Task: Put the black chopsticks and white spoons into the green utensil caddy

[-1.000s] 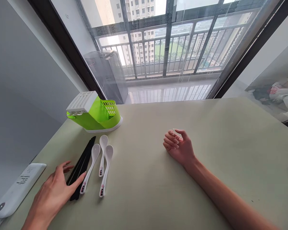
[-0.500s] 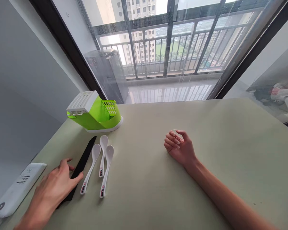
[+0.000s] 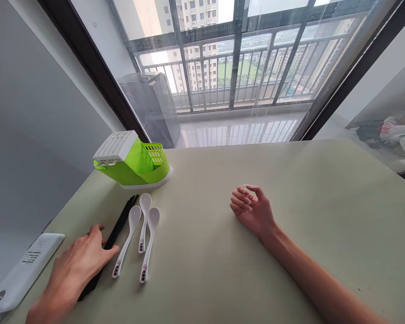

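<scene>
My left hand (image 3: pixel 84 256) reaches over a bundle of black chopsticks (image 3: pixel 122 219), with the thumb on the right side and the fingers curled round the left. The bundle lies aslant on the table, its far tips slightly fanned. Just right of it rest three white spoons (image 3: pixel 153 220) with printed handle ends, bowls pointing away from me. My right hand (image 3: pixel 253 209) lies palm up on the table, fingers loosely curled and thumb apart, holding nothing.
A green and white utensil holder (image 3: pixel 145 166) stands at the back left of the pale table (image 3: pixel 202 270). Along the left edge lies a long white device (image 3: pixel 27 270) with a round button. A window with railings rises beyond the far edge.
My left hand has closed in on the chopsticks, and their far tips have shifted and spread a little. My right hand and the spoons have stayed put.
</scene>
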Motion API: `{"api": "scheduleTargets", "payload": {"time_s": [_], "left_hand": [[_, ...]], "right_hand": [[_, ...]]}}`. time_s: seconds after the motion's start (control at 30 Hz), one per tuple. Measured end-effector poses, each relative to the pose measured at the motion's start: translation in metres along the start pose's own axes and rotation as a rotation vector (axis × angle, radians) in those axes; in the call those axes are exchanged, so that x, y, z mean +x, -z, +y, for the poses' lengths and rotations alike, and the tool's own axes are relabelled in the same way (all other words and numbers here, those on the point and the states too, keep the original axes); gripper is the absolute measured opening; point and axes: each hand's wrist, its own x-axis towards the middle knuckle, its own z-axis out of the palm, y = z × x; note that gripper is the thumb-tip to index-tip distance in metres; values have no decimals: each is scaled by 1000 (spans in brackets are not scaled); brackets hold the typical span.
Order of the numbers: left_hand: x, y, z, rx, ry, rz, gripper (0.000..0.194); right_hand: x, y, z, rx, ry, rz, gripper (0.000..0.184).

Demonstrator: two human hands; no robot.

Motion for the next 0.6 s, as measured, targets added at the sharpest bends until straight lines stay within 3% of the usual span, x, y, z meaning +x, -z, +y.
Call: {"api": "scheduleTargets", "payload": {"time_s": [0.23, 0.6], "left_hand": [[1, -3, 2, 16, 3, 0, 44], [13, -41, -22, -113, 37, 209, 30]], "right_hand": [[0, 0, 1, -3, 7, -17, 22], [1, 0, 0, -9, 0, -32, 23]]}}
